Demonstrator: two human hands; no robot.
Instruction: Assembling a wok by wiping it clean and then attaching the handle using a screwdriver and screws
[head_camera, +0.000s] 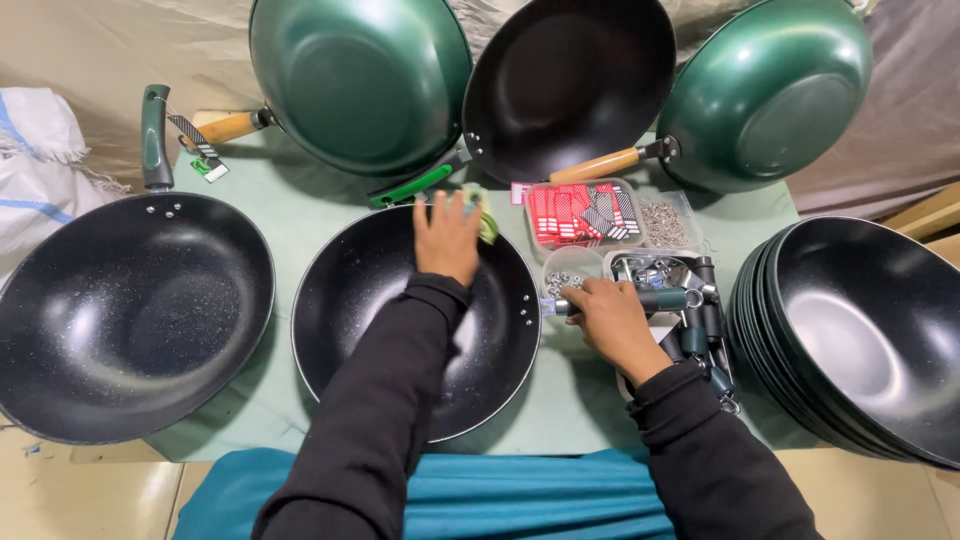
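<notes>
A black handleless wok (352, 300) lies in front of me on the green table. My left hand (446, 238) rests on its far rim, holding a crumpled green cloth (484, 215) against the edge. My right hand (610, 318) reaches right of the wok and grips a dark green handle (668, 299) lying across a clear tray of metal parts (664, 272). A small clear cup of nuts (560, 279) sits just by my right fingertips.
A finished black wok with green handle (130, 310) sits left. A stack of black woks (860, 340) stands right. Three woks lean at the back (360, 80), (570, 85), (765, 95). Clear boxes hold red tags (580, 214) and screws (664, 222).
</notes>
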